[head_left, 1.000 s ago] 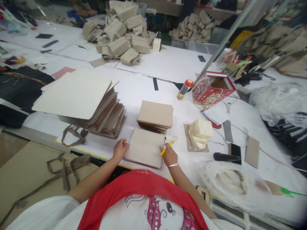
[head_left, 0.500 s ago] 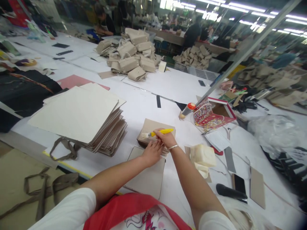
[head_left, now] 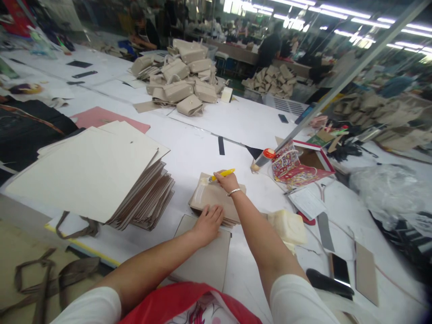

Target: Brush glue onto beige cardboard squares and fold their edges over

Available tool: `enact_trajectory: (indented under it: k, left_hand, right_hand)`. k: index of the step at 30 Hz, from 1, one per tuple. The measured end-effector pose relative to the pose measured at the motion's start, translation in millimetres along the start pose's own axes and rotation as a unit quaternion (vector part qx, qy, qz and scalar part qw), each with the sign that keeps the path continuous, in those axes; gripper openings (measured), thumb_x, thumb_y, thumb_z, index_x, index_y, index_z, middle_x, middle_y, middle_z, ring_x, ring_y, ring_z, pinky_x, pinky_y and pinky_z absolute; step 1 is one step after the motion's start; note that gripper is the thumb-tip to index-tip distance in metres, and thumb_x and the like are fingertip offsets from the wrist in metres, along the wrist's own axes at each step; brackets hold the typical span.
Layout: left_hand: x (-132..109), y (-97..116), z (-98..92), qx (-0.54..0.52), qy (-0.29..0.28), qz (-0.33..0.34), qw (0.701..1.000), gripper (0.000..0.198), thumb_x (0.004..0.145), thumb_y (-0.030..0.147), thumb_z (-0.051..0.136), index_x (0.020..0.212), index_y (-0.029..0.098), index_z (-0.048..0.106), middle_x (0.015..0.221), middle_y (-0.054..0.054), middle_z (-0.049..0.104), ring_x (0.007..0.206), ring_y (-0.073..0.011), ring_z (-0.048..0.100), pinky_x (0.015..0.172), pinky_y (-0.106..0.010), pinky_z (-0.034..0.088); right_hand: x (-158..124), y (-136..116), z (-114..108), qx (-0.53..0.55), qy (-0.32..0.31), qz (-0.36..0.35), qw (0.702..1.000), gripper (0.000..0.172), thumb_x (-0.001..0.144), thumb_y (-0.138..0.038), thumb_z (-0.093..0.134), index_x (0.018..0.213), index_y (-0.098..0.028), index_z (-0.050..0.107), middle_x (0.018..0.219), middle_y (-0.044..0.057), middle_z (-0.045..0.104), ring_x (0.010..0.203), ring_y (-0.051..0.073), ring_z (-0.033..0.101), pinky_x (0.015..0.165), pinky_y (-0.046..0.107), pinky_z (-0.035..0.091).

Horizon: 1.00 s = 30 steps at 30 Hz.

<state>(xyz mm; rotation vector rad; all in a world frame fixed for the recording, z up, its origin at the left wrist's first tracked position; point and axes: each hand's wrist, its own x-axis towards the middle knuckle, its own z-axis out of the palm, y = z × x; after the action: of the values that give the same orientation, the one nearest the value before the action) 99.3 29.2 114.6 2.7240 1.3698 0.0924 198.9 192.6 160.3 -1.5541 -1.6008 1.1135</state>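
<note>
My right hand (head_left: pixel 228 182) grips a yellow-handled brush (head_left: pixel 218 175) whose bristles touch the far left of the top piece on a small stack of beige square pieces (head_left: pixel 211 199). A wet shiny streak shows on that piece. My left hand (head_left: pixel 208 221) lies flat with fingers spread on the near edge of the same stack. One single beige square piece (head_left: pixel 205 261) lies on the white table in front of me, partly under my left arm.
A tall fanned stack of large beige boards (head_left: pixel 97 175) stands at the left. A cream-coloured lump (head_left: pixel 288 226) sits right of the small stack, a phone (head_left: pixel 339 269) and a dark tool (head_left: pixel 329 283) further right. A patterned red box (head_left: pixel 297 164) and a heap of beige bags (head_left: pixel 182 85) lie beyond.
Both hands moved from the near single piece up to the small stack. The brush now points left and has stroked across the top piece, and my left hand has settled flat on the stack's near edge.
</note>
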Motion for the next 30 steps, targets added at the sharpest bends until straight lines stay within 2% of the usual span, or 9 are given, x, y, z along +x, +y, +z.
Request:
enact_trajectory:
  k: [3,6,9,12,15,18,21,24,30]
  left_hand:
    - [0,0,-2.8,-0.030,0.012,-0.002,0.999,0.068,0.081,0.045,0.050,0.138,0.012,0.031,0.146,-0.015,0.029,0.133,-0.0275,0.025,0.108,-0.049,0.018]
    - [-6,-12,-13.6,-0.093,0.092,-0.017,0.991,0.052,0.084,0.036,0.047,0.129,0.011,0.042,0.137,-0.015,0.042,0.126,-0.0245,0.036,0.106,-0.043,0.027]
    - [-20,-39,-28.7,-0.133,0.228,-0.053,0.963,0.034,0.086,0.020,0.041,0.118,0.013,0.049,0.124,-0.013,0.053,0.117,-0.0210,0.045,0.102,-0.039,0.035]
    - [-33,-73,-37.1,-0.143,0.296,-0.071,0.942,0.030,0.084,0.014,0.040,0.112,0.015,0.051,0.114,-0.011,0.057,0.110,-0.0203,0.049,0.099,-0.039,0.038]
    - [-37,-98,-34.1,-0.130,0.268,-0.056,0.953,0.033,0.082,0.018,0.046,0.115,0.015,0.049,0.118,-0.011,0.054,0.112,-0.0223,0.047,0.099,-0.041,0.037]
    - [-35,-107,-26.4,-0.111,0.173,-0.022,0.978,0.047,0.079,0.025,0.054,0.124,0.016,0.043,0.124,-0.011,0.051,0.117,-0.0254,0.043,0.099,-0.043,0.037]
    - [-32,-111,-23.9,-0.105,0.085,-0.023,0.991,0.058,0.077,0.023,0.054,0.132,0.017,0.036,0.123,-0.011,0.053,0.115,-0.0264,0.044,0.096,-0.043,0.038]
    - [-29,-114,-29.6,-0.119,0.039,-0.026,0.992,0.068,0.075,0.017,0.052,0.138,0.017,0.026,0.124,-0.010,0.052,0.114,-0.0248,0.046,0.095,-0.040,0.039]
    - [-27,-115,-43.6,-0.128,-0.018,-0.029,0.991,0.080,0.071,0.018,0.055,0.141,0.016,0.016,0.126,-0.010,0.051,0.113,-0.0252,0.047,0.095,-0.038,0.039]
  right_hand:
    - [-7,-5,0,0.011,0.041,-0.025,0.999,0.027,0.072,-0.042,0.058,0.077,-0.017,0.065,0.057,-0.003,0.057,0.044,0.007,0.047,0.045,0.018,0.039]
    - [-30,-19,-9,0.057,0.073,-0.079,0.993,0.031,0.072,-0.044,0.058,0.085,-0.017,0.066,0.067,-0.001,0.061,0.049,0.007,0.049,0.048,0.019,0.041]
    - [-61,-29,-36,0.074,0.143,-0.110,0.981,0.035,0.074,-0.046,0.056,0.090,-0.017,0.066,0.069,-0.001,0.061,0.051,0.007,0.050,0.051,0.020,0.043]
    - [-88,-24,-79,0.095,0.262,-0.093,0.956,0.033,0.075,-0.044,0.056,0.089,-0.016,0.064,0.060,-0.003,0.057,0.047,0.006,0.048,0.048,0.019,0.040]
    - [-107,-5,-121,0.146,0.369,-0.059,0.916,0.030,0.072,-0.043,0.058,0.084,-0.016,0.062,0.054,-0.006,0.053,0.041,0.005,0.043,0.041,0.018,0.036]
    - [-120,11,-135,0.172,0.399,-0.022,0.900,0.027,0.071,-0.042,0.059,0.077,-0.015,0.060,0.050,-0.007,0.050,0.037,0.005,0.040,0.036,0.018,0.031]
    - [-131,15,-111,0.169,0.329,0.009,0.929,0.025,0.071,-0.040,0.059,0.072,-0.015,0.059,0.047,-0.007,0.049,0.034,0.005,0.038,0.033,0.018,0.028]
    - [-138,8,-58,0.168,0.227,0.039,0.959,0.023,0.071,-0.039,0.059,0.071,-0.016,0.059,0.046,-0.006,0.050,0.035,0.005,0.039,0.035,0.018,0.029]
    - [-138,2,34,0.207,0.129,0.071,0.967,0.026,0.072,-0.045,0.057,0.074,-0.019,0.059,0.050,-0.005,0.051,0.038,0.008,0.044,0.038,0.020,0.034]
